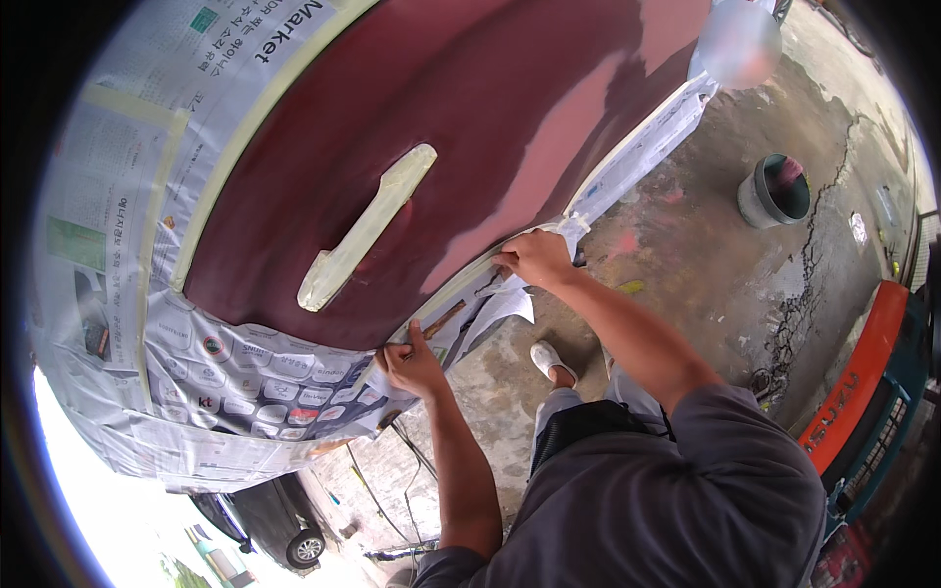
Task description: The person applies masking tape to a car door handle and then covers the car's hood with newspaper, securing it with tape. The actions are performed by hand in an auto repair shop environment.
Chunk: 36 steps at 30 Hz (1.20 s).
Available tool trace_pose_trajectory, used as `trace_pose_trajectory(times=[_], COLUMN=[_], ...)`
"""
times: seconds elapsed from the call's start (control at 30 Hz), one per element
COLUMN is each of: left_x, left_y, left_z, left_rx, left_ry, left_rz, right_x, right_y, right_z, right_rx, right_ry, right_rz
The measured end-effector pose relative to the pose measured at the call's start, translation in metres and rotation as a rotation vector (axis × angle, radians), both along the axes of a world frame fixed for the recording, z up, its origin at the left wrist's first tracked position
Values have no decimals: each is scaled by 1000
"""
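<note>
A dark red car panel [470, 127] with dull pink patches fills the upper middle, and pale tape covers its door handle [371, 225]. Newspaper masking [265, 367] surrounds the panel, edged with cream tape. Along the panel's lower edge, my left hand [412, 367] pinches the masking newspaper near the panel's corner, its thumb raised against the edge. Farther along to the right, my right hand [537, 259] has its fingers closed on the same paper strip [475, 302]. A torn white flap hangs between both hands. The tape under my fingertips is partly hidden.
A grey bucket [774, 192] with dark, pink-stained insides stands on the cracked concrete floor [686, 265]. An orange-and-dark bumper-like part [853, 382] lies at the right. Hoses or cables [412, 451] run over the ground below my left arm. A dark car [270, 519] is parked beyond.
</note>
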State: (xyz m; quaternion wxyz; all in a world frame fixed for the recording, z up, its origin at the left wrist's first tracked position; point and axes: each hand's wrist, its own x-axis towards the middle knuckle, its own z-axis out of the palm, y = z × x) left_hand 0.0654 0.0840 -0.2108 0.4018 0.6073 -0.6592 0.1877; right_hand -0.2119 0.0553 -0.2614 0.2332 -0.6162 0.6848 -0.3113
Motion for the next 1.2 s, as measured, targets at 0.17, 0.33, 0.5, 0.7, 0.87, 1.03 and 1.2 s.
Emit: trace_pose_trajectory(times=[0.17,0.33,0.5,0.7,0.87,1.03,1.2], left_x=[-16,-55,-48,-48,-57,-67,-93], left_y=[13,-5,-32,-29,-27,-30,-32], left_z=[6,-13,-30,-26,-17,-24,-45], left_rx=[340,486,544,699,789,737,704], left_ry=[-55,-769,-923,-945,-1029,-1060,-1082], left_rz=[-224,-788,-739,-658,-629,-673,-686], right_x=[11,22,-20,-117,-99,-67,-50], right_y=[-1,1,42,70,23,-1,-3], right_z=[-2,1,-21,-94,-123,-134,-140], right_rx=[21,77,-53,-226,207,234,295], right_ry=[-8,6,37,147,-52,-175,-333], right_rz=[-87,-143,62,25,-153,-282,-364])
